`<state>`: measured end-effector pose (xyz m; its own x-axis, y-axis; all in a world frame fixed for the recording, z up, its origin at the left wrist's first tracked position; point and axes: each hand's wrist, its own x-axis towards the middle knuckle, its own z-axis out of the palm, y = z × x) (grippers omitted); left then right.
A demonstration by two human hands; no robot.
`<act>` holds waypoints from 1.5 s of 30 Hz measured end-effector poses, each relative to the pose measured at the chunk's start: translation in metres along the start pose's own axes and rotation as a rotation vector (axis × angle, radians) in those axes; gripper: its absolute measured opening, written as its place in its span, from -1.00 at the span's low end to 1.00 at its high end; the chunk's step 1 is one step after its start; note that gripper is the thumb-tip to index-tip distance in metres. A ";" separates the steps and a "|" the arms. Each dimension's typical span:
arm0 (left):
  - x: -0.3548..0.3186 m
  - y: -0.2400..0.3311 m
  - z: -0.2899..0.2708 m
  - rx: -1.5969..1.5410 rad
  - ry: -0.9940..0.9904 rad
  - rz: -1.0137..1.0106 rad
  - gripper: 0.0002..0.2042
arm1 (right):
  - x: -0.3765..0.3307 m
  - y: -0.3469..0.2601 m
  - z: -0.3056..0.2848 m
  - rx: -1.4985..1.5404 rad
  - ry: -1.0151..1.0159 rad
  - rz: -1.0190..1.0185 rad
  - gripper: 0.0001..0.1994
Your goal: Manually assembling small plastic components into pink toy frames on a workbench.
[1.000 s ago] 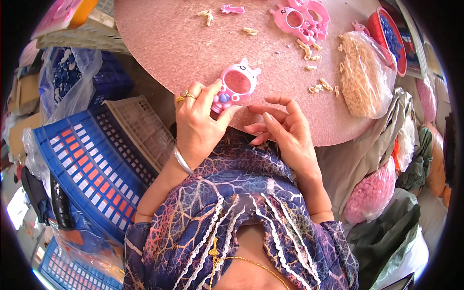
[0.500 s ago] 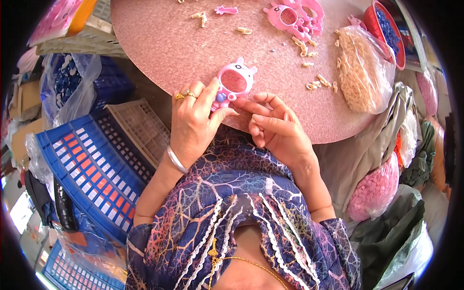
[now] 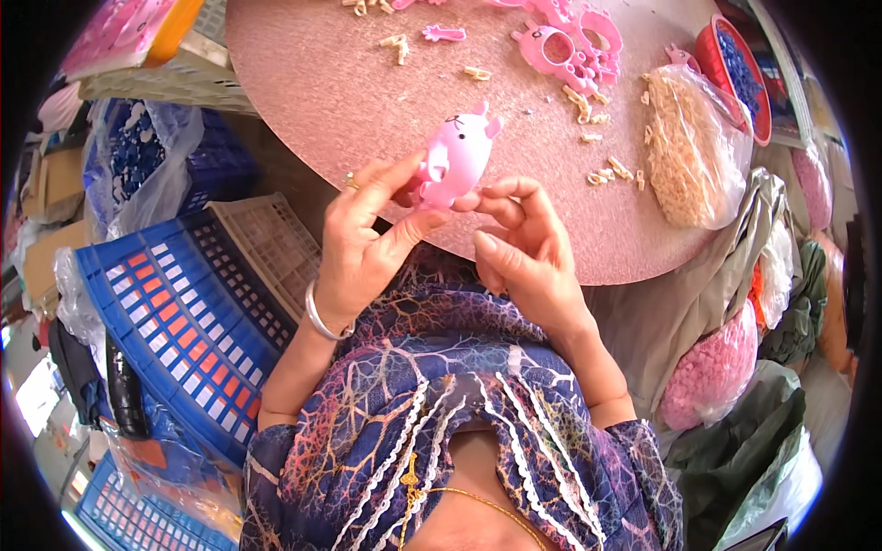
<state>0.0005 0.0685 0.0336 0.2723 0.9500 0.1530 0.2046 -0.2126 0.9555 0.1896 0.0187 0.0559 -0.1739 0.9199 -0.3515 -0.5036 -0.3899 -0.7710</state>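
A pink plastic animal-shaped toy casing (image 3: 462,156) with small ears and a dark-lined face is tilted above the table's near edge. My left hand (image 3: 366,225) grips its lower left part between thumb and fingers, so some of that side is hidden. Beside its lower end is my right hand (image 3: 533,248), loosely curled with the thumb apart from the fingers. One right fingertip meets the bottom of the casing. Farther back lie several similar pink casings (image 3: 559,48) with round openings, and a small pink hand-shaped piece (image 3: 444,34).
Small cream plastic pieces (image 3: 582,106) are scattered over the round pinkish table (image 3: 340,101). At the right stand a clear bag of cream pieces (image 3: 684,156) and a red bowl (image 3: 710,50) of blue parts. Blue crates (image 3: 175,321) are at my left; a bag of pink pieces (image 3: 712,372) is low right.
The pink casing has been turned in my left hand: its round opening and purple button faced up before, and now its smooth closed side shows. The right hand stays close beside it.
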 end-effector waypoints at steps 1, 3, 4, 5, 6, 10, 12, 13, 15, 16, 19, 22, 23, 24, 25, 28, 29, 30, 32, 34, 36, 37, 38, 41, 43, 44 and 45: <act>-0.001 -0.004 0.000 -0.067 -0.039 0.036 -0.59 | -0.001 -0.001 0.002 -0.103 -0.019 -0.076 -0.66; -0.008 -0.002 0.010 -0.413 -0.057 -0.263 -0.66 | 0.001 -0.003 0.012 -0.630 0.013 -0.353 -0.64; -0.013 -0.007 0.016 -0.764 -0.074 -0.382 -0.66 | 0.001 -0.008 0.020 -0.759 0.026 -0.458 -0.65; -0.014 -0.006 0.019 -0.991 -0.096 -0.456 -0.66 | 0.004 -0.006 0.022 -0.847 0.006 -0.532 -0.66; -0.015 -0.005 0.020 -1.220 -0.125 -0.528 -0.66 | 0.006 -0.002 0.022 -0.938 -0.011 -0.607 -0.67; -0.019 -0.015 0.021 -1.404 -0.114 -0.594 -0.65 | 0.009 0.009 0.012 -0.643 0.250 -0.822 -0.77; -0.020 -0.017 0.020 -1.374 -0.082 -0.613 -0.63 | 0.012 -0.003 0.002 -0.903 0.320 -0.755 -0.86; -0.020 -0.018 0.019 -1.391 -0.098 -0.607 -0.63 | 0.014 -0.011 0.001 -1.021 0.285 -0.786 -0.85; -0.019 -0.017 0.019 -1.409 -0.114 -0.598 -0.63 | 0.017 -0.010 0.003 -1.038 0.254 -0.799 -0.82; -0.018 -0.013 0.020 -1.404 -0.104 -0.557 -0.62 | 0.018 -0.009 0.004 -1.051 0.228 -0.809 -0.79; -0.020 -0.011 0.023 -1.345 -0.098 -0.486 -0.59 | 0.021 -0.011 0.015 -1.168 0.183 -0.927 -0.73; -0.022 -0.007 0.027 -1.255 -0.095 -0.435 -0.58 | 0.025 -0.010 0.016 -1.244 0.127 -1.008 -0.71; -0.023 -0.006 0.028 -1.220 -0.092 -0.415 -0.58 | 0.023 -0.010 0.017 -1.286 0.148 -0.969 -0.72; -0.023 -0.006 0.027 -1.220 -0.089 -0.414 -0.58 | 0.023 -0.010 0.018 -1.326 0.168 -0.931 -0.73; -0.024 -0.007 0.025 -1.200 -0.097 -0.394 -0.58 | 0.023 -0.011 0.017 -1.326 0.166 -0.931 -0.73; -0.029 -0.017 0.029 -1.113 -0.106 -0.317 -0.58 | 0.025 -0.017 0.018 -1.338 0.133 -0.935 -0.72; -0.031 -0.020 0.031 -1.042 -0.109 -0.262 -0.58 | 0.025 -0.021 0.020 -1.371 0.121 -0.895 -0.71; -0.030 -0.020 0.030 -1.045 -0.110 -0.262 -0.58 | 0.025 -0.023 0.019 -1.404 0.114 -0.854 -0.70; -0.029 -0.018 0.025 -0.818 -0.149 -0.230 -0.57 | 0.025 -0.019 0.021 -1.398 0.151 -0.874 -0.69; -0.026 -0.012 0.021 -0.962 -0.153 -0.309 -0.57 | 0.024 -0.016 0.022 -1.393 0.189 -0.894 -0.67; -0.025 -0.009 0.019 -1.103 -0.156 -0.387 -0.56 | 0.026 -0.012 0.020 -1.327 0.159 -0.958 -0.65; -0.026 -0.008 0.018 -1.213 -0.160 -0.408 -0.56 | 0.028 -0.007 0.017 -1.102 0.201 -0.994 -0.65; -0.026 -0.007 0.016 -1.323 -0.164 -0.428 -0.55 | 0.030 0.000 0.013 -0.875 0.241 -1.021 -0.65; -0.030 -0.012 0.004 -1.212 -0.026 -0.407 -0.54 | 0.038 -0.005 -0.004 -1.033 0.458 -0.900 -0.73; -0.027 -0.017 -0.009 -1.182 -0.033 -0.354 -0.52 | 0.045 -0.003 -0.020 -1.315 0.360 -0.816 -0.75; -0.025 -0.017 -0.012 -1.167 -0.010 -0.347 -0.52 | 0.047 0.001 -0.025 -1.383 0.315 -0.802 -0.75; -0.025 -0.018 -0.015 -1.143 0.002 -0.324 -0.52 | 0.051 0.007 -0.022 -1.423 0.297 -0.806 -0.76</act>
<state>-0.0246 0.0519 0.0160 0.3610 0.9223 -0.1381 -0.6940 0.3645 0.6209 0.1962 0.0618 0.0214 -0.0289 0.9169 0.3980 0.7749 0.2720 -0.5705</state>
